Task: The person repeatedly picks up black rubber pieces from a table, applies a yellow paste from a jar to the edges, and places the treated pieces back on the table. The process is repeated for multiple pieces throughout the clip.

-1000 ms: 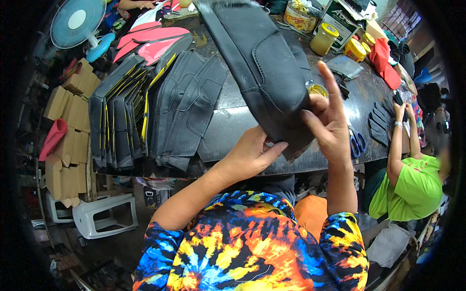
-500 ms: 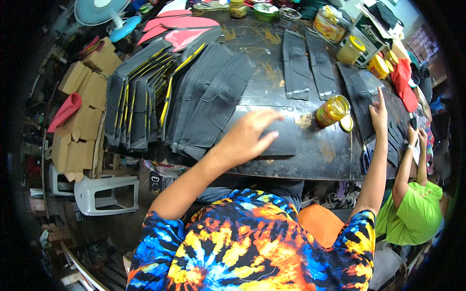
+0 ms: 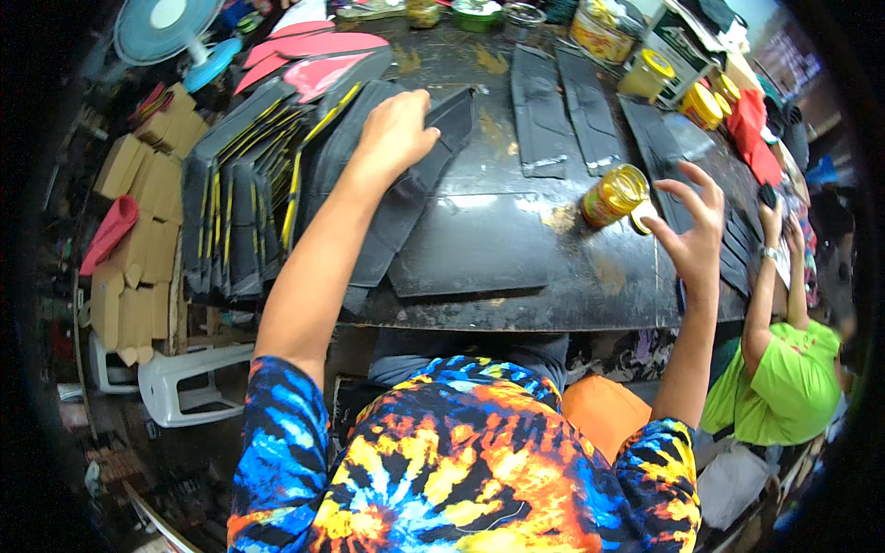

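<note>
Black leather-look panels (image 3: 396,221), apparently shoe-upper pieces, lie fanned at about half past ten on a clock centred on the view. Over their far part, toward half past eleven, the person's left hand (image 3: 396,134) bends its fingers down; whether these pinch a panel cannot be told. At half past two the right hand (image 3: 691,217) is empty, thumb and fingers spread, near an open glass jar (image 3: 616,195) at two o'clock, its lid (image 3: 643,217) just beside it. Two narrow dark pieces (image 3: 537,115) lie at one o'clock, and a third one (image 3: 648,143) at two. The step in hand looks like picking a panel from the fan; the next move seems to call for separating just one layer by its edge, and carrying it toward three o'clock without catching the jar.
</note>
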A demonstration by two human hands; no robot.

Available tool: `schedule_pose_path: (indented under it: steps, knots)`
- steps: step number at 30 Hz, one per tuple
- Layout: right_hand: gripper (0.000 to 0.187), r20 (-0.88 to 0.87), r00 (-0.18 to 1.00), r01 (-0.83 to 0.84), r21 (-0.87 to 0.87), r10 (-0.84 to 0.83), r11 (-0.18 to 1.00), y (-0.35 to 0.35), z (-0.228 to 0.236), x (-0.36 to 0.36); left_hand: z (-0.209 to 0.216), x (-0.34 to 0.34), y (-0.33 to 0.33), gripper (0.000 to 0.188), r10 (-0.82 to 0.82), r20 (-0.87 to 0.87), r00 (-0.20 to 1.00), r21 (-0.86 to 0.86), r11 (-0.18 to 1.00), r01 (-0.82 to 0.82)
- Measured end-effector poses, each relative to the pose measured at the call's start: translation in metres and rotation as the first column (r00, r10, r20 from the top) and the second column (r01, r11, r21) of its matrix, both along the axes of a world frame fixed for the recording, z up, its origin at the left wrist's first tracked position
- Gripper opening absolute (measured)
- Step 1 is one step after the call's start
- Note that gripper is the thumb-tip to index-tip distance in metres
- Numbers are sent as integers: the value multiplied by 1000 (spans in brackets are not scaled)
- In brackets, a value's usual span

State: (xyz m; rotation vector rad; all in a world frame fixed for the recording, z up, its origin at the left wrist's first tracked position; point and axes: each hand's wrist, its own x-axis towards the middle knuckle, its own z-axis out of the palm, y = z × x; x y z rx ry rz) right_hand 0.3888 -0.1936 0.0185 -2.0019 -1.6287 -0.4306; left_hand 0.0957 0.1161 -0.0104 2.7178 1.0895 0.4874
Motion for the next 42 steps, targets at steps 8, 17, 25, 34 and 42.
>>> schedule_pose_path:
  steps: [8, 17, 25, 34, 42]
  knots:
    - [53, 110, 993, -15, -185, 35, 983, 34, 0, -19, 60, -27, -58, 48, -122, 587, 800, -736, 331, 590]
    - [34, 74, 997, 26, 165, -38, 986, 20, 2, -20, 19, -34, -79, 62, -52, 544, 838, -834, 82, 546]
    - [20, -564, 796, -231, 54, 220, 972, -4, 25, -65, 16, -36, -82, 73, -67, 576, 815, -817, -50, 574]
    - [40, -663, 559, -483, 228, 498, 846, 57, 18, -128, 19, -36, -94, 74, -176, 608, 774, -794, -102, 600]
    - [39, -561, 656, -488, 195, 505, 851, 62, 16, -128, 23, -41, -94, 77, -187, 588, 787, -809, -121, 575]
